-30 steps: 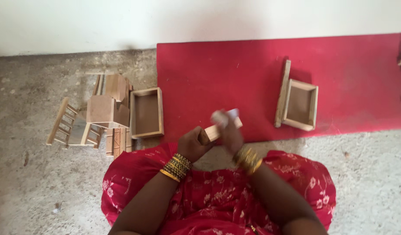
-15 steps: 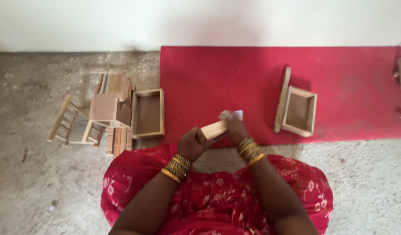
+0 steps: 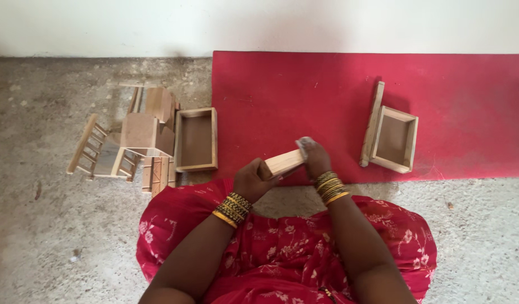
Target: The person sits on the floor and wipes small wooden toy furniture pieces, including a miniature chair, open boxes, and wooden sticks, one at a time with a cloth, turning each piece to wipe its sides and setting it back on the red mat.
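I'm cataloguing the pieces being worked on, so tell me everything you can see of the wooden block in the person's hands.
The wooden block is a short, pale, bare-looking rectangular bar with flat faces and square edges. It lies nearly level, its right end tilted slightly up, above the near edge of the red mat. The left hand grips its left end; the right hand presses a small greyish pad at its right end. Its underside is hidden.

Mat: solid bright red, no pattern. Floor: mottled grey, speckled. Wall: plain off-white. Garment: red with small pale floral print. Bangles: gold with dark bands, on both wrists. Wooden block: pale tan. Open wooden box: light brown, darker brown inside. Wooden tray: same tan-brown. Slatted wooden pieces: pale wood.
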Motion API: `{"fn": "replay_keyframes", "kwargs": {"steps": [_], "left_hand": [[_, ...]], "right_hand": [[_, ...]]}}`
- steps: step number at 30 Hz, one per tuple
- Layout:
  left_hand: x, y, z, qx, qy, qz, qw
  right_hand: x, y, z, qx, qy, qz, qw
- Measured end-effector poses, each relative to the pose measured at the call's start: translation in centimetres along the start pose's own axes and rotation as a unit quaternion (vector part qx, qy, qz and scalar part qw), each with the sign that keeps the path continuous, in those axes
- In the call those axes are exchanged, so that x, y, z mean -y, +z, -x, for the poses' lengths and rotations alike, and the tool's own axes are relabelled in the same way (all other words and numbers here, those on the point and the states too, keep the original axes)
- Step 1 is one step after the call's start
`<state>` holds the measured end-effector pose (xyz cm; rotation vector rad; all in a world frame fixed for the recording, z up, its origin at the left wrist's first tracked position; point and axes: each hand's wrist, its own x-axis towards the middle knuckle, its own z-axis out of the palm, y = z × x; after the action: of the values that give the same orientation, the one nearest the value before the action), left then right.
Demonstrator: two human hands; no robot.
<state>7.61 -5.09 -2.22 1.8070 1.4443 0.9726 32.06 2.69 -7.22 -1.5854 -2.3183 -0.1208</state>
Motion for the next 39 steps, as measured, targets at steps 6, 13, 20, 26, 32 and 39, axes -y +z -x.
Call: {"fn": "replay_keyframes", "kwargs": {"steps": [6, 13, 20, 26, 32, 39], "left_hand": [[2.5, 2.3, -1.4, -0.106, -0.133, 0.295, 0.94], [1.7, 0.9, -1.6, -0.099, -0.285, 0.68, 0.668], [0.5, 0.9, -1.3, -0.063, -0.283, 0.683, 0.67], [0.2, 1.0, -1.8, -0.088, -0.305, 0.697, 0.643], [1.6, 1.2, -1.9, -0.089, -0.298, 0.774, 0.552], [0.8, 1.1, -0.9, -0.069, -0.261, 0.662, 0.699]], "right_hand": [[-0.1, -0.6, 1.7, -0.137, 0.178, -0.134, 0.965], [13.2, -2.9, 3.9, -0.003, 0.209, -0.615, 0.76], [7.4, -0.1, 0.5, -0.176, 0.025, -0.051, 0.983], [5.9, 0.0, 1.7, -0.2, 0.082, -0.108, 0.97], [14.9, -1.2, 5.6, -0.122, -0.103, -0.126, 0.979], [4.8, -1.6, -2.7, -0.102, 0.054, 0.216, 0.969]]}}
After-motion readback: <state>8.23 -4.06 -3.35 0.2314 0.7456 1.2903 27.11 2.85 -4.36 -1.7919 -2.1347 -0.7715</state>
